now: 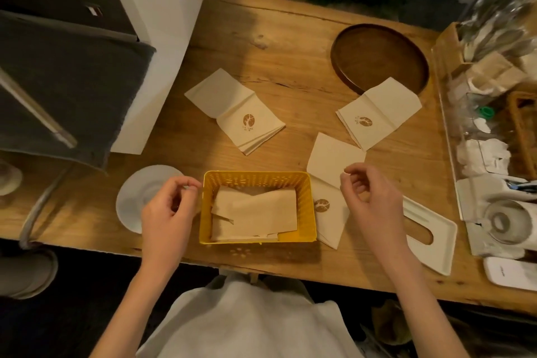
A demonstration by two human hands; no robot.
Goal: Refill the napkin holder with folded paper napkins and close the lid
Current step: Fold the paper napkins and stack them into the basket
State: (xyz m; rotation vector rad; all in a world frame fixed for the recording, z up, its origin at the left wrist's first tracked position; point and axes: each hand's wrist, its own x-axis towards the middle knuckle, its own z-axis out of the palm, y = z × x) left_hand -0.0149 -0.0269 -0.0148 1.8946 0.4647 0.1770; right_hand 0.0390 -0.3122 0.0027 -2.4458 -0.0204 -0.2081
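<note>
The napkin holder [305, 206], a yellow perforated basket, sits open near the front edge of the wooden table [290, 46], directly in front of the person, with several folded paper napkins [258, 213] lying loosely overlapped on its floor. Its white lid [436, 241], with a long slot cut through it, lies flat on the table to the right of the holder, partly under the right forearm. A round dark wooden tray [377, 58] rests toward the far right of the table. Three more napkin piles lie outside the holder: a far-left stack [236, 110], a far-right stack [380, 116] overlapping the tray's near rim, and a near napkin [329, 174] touching the holder's right wall. A white saucer [136, 197] sits just left of the holder. The left hand [167, 212] hovers at the holder's left wall, fingers curled with thumb and forefinger tips nearly meeting, gripping nothing. The right hand [372, 200] hovers above the near napkin, fingers likewise loosely curled, empty.
</note>
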